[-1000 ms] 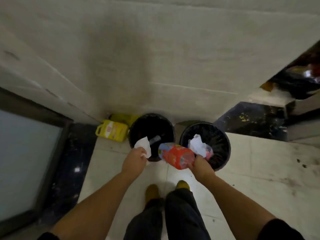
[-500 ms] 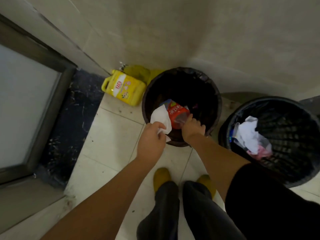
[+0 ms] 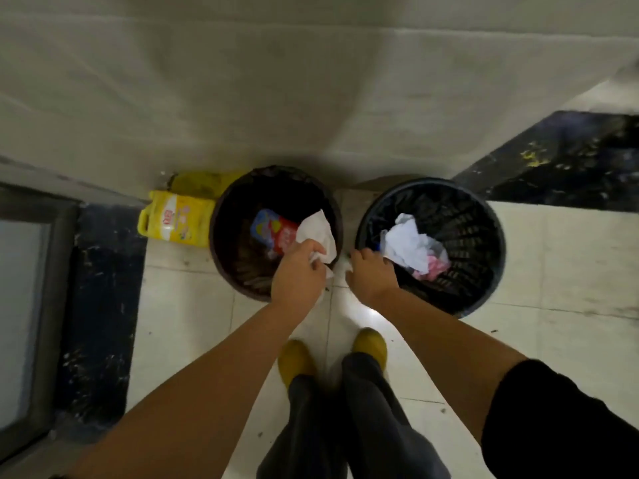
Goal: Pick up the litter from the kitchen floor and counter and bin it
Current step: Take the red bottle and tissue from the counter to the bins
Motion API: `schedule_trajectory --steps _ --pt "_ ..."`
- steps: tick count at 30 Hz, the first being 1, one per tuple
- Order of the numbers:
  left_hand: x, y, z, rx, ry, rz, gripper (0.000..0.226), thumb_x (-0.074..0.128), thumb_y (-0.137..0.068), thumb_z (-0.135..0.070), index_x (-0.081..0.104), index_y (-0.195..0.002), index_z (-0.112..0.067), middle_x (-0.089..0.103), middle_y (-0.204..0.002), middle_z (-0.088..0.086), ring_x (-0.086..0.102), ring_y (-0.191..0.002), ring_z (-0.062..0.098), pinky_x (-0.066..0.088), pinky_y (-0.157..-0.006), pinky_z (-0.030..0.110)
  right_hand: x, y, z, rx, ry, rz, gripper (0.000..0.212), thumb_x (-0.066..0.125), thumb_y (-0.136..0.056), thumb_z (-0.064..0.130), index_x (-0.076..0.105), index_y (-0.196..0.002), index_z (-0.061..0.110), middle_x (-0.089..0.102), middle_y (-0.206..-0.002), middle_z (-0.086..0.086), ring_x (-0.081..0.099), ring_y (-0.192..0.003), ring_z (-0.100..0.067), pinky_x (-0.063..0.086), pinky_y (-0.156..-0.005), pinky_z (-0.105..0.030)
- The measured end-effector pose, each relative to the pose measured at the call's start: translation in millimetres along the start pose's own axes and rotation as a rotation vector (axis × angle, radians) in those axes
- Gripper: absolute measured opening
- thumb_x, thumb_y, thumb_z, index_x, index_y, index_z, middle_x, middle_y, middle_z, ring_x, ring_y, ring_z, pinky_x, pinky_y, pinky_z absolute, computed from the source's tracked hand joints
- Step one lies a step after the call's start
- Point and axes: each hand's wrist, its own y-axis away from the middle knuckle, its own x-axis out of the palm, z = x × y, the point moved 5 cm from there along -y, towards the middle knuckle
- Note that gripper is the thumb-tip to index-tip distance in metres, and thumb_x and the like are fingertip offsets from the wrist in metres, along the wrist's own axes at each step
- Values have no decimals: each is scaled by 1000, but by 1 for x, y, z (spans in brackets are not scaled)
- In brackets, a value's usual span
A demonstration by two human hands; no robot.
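Tiled floor point(image 3: 193, 305): two bins point(image 3: 242, 271) point(image 3: 484, 271), yellow jug point(image 3: 173, 224).

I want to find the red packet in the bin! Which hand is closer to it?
Left. The left hand holds a white tissue right beside the red packet. The right hand is farther away, by the other bin's rim.

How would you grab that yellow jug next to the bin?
By the handle. The yellow jug lies on its side on the floor, label up, squeezed between the wall and the brown bin. Its loop handle sticks out on the left end, clear of the bin, so I'd probably reach from the left, hook fingers through it and lift.
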Motion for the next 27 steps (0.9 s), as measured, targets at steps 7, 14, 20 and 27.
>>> schedule_trajectory --steps 7,14,20,27 --pt "160 -47 -78 242 -162 285 26 47 -95 -13 59 -118 -11 53 -126 12 57 -110 30 50 -92 39 73 38 -106 42 5 209 50 45 -96 36 36 -139 12 47 -137 -15 45 -126 -34 37 -102 -46" --pt "318 -116 -28 310 -592 486 41 48 -94 -18 49 -134 -7 47 -137 20 46 -125 37 41 -102 42 118 24 -118 -159 92 -395 17 59 -76 20 68 -88 14 69 -75 -3 64 -64 -23 49 -55 -30" --pt "327 -124 -2 285 -747 661 56 53 -93 -27 34 -144 -13 41 -143 25 41 -130 40 39 -106 40 116 21 -120 -201 46 -392 28 75 -70 22 71 -95 13 71 -80 -6 65 -65 -25 46 -54 -28" --pt "172 -63 -103 355 -669 574 53 52 -93 -20 37 -144 -13 47 -134 24 51 -120 39 46 -100 42 35 87 -133 46 -31 66 56 41 -98 38 28 -145 12 36 -146 -16 36 -133 -34 31 -108 -48"
